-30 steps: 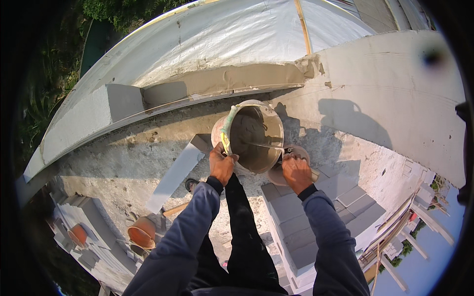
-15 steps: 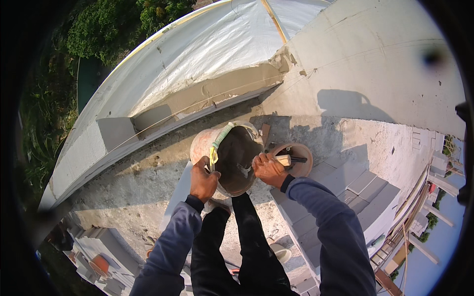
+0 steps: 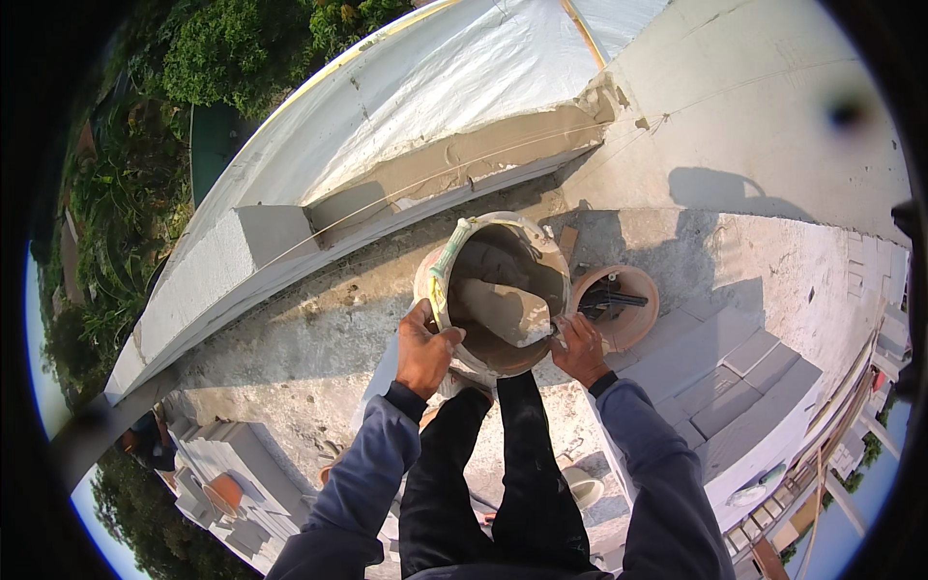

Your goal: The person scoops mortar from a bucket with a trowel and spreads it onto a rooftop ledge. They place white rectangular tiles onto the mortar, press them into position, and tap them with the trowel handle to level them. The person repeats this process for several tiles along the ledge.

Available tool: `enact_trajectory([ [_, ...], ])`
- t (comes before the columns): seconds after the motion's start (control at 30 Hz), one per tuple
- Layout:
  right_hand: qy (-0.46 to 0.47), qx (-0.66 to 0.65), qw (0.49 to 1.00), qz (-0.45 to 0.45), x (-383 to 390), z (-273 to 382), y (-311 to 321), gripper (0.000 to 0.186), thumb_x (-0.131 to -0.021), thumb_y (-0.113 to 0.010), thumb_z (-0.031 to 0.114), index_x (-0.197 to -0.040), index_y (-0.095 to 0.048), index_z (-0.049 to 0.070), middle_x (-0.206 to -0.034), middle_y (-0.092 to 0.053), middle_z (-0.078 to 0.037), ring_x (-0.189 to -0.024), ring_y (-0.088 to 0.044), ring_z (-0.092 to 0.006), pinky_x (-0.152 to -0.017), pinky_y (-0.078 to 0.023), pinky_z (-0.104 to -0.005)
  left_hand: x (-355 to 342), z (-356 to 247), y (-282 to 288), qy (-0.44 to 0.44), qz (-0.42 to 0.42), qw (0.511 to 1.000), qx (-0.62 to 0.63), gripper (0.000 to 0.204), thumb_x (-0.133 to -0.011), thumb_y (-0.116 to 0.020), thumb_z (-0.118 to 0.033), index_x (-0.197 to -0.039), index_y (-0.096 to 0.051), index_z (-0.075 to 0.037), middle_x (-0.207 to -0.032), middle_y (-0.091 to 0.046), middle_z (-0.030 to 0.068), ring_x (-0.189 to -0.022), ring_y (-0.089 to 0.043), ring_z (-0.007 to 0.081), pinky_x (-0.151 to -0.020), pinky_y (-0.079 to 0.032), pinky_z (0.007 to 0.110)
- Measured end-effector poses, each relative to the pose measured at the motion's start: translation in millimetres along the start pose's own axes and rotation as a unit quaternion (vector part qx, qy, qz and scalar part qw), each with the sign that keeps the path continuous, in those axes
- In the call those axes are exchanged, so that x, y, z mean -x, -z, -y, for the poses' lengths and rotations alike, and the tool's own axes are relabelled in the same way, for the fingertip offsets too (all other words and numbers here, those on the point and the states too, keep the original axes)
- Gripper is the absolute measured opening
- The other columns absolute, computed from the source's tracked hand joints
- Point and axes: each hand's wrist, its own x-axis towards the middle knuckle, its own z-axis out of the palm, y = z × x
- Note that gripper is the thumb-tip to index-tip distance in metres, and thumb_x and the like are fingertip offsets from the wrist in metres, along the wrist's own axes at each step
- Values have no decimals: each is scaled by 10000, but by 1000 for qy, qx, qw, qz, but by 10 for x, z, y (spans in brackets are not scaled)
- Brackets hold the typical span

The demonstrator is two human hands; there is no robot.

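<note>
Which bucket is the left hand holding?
The pale bucket with the green-yellow band along its rim; the orange-pink bucket to its right, containing dark tools, isn't gripped.

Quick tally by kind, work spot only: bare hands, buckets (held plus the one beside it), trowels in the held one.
Hands: 2 (left hand, right hand)
Buckets: 2 (held bucket, orange bucket)
Trowels: 1 (trowel)
Total: 5

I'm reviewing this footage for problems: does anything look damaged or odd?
A dark, blurry spot sits at the upper right, over the pale wall, possibly lens dirt. The bucket also seems tipped, though the left hand grips its rim.
</note>
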Motion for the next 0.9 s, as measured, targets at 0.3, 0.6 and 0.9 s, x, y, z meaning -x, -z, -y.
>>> enact_trajectory([
  [0.3,-38,18,996,-85,-195,-140,327,352,-849,-802,182,-1078,-642,-33,-1046,-645,-222,-932,-657,-419,-769,-562,-491,-47,-189,-206,6,-15,994,112,342,-791,-713,74,-1126,-678,15,-922,-713,54,-788,-647,139,-728,-523,299],
  [0.6,-173,3,975,-136,-811,-344,646,323,-948,-745,199,-1108,-632,-58,-1045,-660,-272,-958,-644,-475,-852,-525,-524,-307,-217,-570,14,-8,989,149,375,-796,-664,98,-1165,-657,33,-1019,-733,78,-883,-688,169,-807,-559,332],
  [0.9,-378,-439,812,-70,-1985,-575,1415,314,-974,-763,291,-1031,-659,0,-872,-682,-115,-650,-650,-165,-514,-555,-315,-406,47,-763,18,-18,989,148,251,-775,-687,64,-1021,-641,35,-873,-682,51,-779,-636,158,-716,-527,319],
])
